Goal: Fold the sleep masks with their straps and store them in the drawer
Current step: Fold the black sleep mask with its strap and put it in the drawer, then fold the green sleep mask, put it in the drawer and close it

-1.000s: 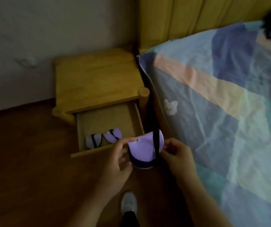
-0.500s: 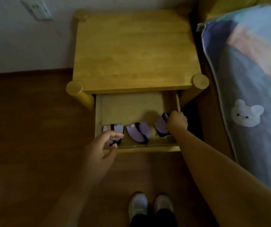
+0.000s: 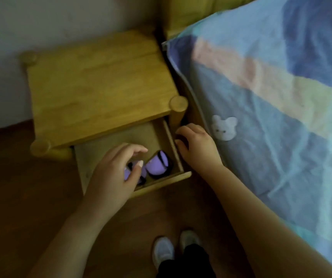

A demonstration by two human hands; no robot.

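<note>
The wooden nightstand's drawer [image 3: 161,178] is pulled open. Folded purple sleep masks with black straps lie along its front. One mask [image 3: 158,164] shows fully near the right side. Another mask [image 3: 128,173] is partly hidden under my left hand [image 3: 114,175], which hovers over the drawer with fingers spread and holds nothing. My right hand [image 3: 196,144] is outside the drawer's right wall, beside the nightstand leg, fingers loosely curled and empty.
The nightstand [image 3: 99,87] stands against the wall at left of the bed. A bed with a pastel patchwork cover [image 3: 281,117] and a bear patch [image 3: 224,127] fills the right. My shoes [image 3: 173,249] stand on the dark wooden floor.
My right hand let go of the third mask in the drawer and drew back to the right, outside the drawer. My left hand moved over the masks. The view swung left.
</note>
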